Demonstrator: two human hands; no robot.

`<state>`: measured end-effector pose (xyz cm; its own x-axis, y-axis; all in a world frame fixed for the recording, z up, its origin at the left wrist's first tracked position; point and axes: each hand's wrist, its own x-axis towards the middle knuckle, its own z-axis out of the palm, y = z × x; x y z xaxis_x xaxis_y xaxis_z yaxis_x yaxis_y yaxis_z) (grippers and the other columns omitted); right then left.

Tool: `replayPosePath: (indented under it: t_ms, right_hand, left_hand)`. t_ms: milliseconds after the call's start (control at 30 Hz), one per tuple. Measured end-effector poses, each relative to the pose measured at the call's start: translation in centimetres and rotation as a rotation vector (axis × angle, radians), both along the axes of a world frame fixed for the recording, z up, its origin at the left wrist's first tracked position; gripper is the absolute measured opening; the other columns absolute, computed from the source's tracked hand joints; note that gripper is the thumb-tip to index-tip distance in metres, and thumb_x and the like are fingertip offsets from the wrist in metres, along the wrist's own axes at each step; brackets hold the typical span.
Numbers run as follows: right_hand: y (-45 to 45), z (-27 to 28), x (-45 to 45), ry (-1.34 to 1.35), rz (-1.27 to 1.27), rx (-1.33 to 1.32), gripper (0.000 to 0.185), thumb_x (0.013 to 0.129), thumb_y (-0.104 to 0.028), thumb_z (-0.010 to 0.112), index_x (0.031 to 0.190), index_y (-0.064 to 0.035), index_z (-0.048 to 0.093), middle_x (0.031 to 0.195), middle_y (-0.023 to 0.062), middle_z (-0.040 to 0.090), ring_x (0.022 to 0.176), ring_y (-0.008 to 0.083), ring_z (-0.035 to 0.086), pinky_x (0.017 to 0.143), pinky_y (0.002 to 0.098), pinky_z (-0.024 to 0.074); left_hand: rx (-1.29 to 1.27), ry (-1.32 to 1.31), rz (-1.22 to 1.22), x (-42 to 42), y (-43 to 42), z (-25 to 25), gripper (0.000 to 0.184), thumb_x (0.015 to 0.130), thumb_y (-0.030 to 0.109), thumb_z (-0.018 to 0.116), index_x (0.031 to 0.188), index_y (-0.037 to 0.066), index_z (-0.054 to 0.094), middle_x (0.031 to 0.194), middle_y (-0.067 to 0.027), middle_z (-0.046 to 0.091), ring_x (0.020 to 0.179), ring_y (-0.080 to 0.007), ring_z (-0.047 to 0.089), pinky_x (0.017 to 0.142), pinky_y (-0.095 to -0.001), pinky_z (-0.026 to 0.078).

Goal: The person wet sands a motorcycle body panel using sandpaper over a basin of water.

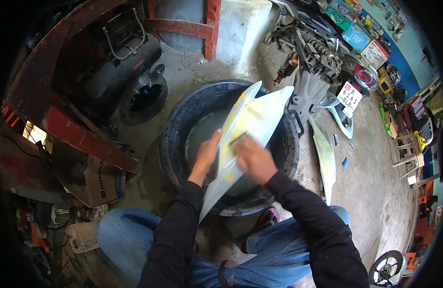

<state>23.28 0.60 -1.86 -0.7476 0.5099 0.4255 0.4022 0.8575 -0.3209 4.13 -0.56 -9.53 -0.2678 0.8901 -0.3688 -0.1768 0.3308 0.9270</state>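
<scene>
Nearest the camera, two dark sleeves (317, 225) reach forward over blue jeans (284, 245). The panel (260, 115), pale with yellow patches, lies aslant above a black tub (169, 153), its pointed lower end projecting past the near rim. The left hand (207, 158) grips the panel's left edge, thumb uppermost. The right hand (254, 159) is curled over the panel's face, with a small dark pad (237, 140) at its fingertips. The step in hand appears to be rubbing down the patched surface; a further stroke would call for light, even pressure from the right hand and a firm hold from the left.

Motion blur softens the right hand, so whether it grips the pad or merely presses it cannot be told. The left fingers are hidden beneath the panel, which also covers much of the cloudy water (202, 129). Whether the panel rests on the rim is unclear. The black border cuts off the wheel (387, 269) at lower right.
</scene>
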Motion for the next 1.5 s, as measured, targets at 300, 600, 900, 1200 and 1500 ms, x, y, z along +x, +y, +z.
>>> replayPosePath:
  t_ms: [300,600,900,1200,1500]
  right_hand:
    - [1.7,0.4,0.3,0.041,-0.080,-0.028,0.030,0.080,-0.008,0.066,0.108,0.0017,0.070,0.114,0.0153,0.066,0.112,0.0355,0.060,0.099,0.0445,0.0500]
    - [1.0,0.4,0.4,0.034,-0.094,-0.088,0.035,0.083,-0.004,0.064,0.116,0.0034,0.066,0.113,0.0167,0.062,0.114,0.0356,0.058,0.100,0.0426,0.0489]
    - [1.4,0.3,0.0,0.070,-0.199,-0.059,0.030,0.086,-0.007,0.061,0.115,0.0005,0.068,0.113,0.0160,0.063,0.104,0.0356,0.060,0.092,0.0439,0.0499]
    - [3.1,-0.2,0.4,0.049,-0.232,-0.019,0.032,0.079,-0.010,0.067,0.109,0.0022,0.069,0.107,0.0153,0.065,0.111,0.0326,0.058,0.097,0.0435,0.0495]
    - [3.2,-0.3,0.5,0.043,-0.284,-0.032,0.029,0.080,-0.008,0.068,0.107,0.0024,0.070,0.109,0.0138,0.066,0.110,0.0341,0.060,0.102,0.0429,0.0483]
  left_hand:
    - [-0.016,0.101,-0.105,-0.7,0.4,-0.1,0.080,0.097,0.067,0.047,0.123,-0.006,0.068,0.124,-0.0246,0.068,0.120,-0.0295,0.062,0.103,-0.0376,0.042]
    - [-0.103,0.071,-0.408,-1.8,0.6,2.4,0.092,0.101,0.071,0.036,0.143,-0.010,0.050,0.146,-0.0238,0.052,0.134,-0.0298,0.049,0.113,-0.0368,0.036]
    - [-0.136,0.294,-0.381,-1.5,1.4,0.7,0.097,0.099,0.074,0.028,0.136,-0.011,0.054,0.137,-0.0308,0.057,0.132,-0.0366,0.052,0.112,-0.0403,0.037]
    - [-0.132,0.349,-0.357,-1.6,1.5,-0.6,0.102,0.096,0.079,0.025,0.125,-0.011,0.064,0.128,-0.0358,0.060,0.128,-0.0450,0.055,0.110,-0.0446,0.038]
    - [-0.074,0.330,-0.349,-1.3,1.2,-1.1,0.098,0.098,0.075,0.026,0.126,-0.011,0.063,0.131,-0.0346,0.060,0.130,-0.0431,0.054,0.110,-0.0440,0.037]
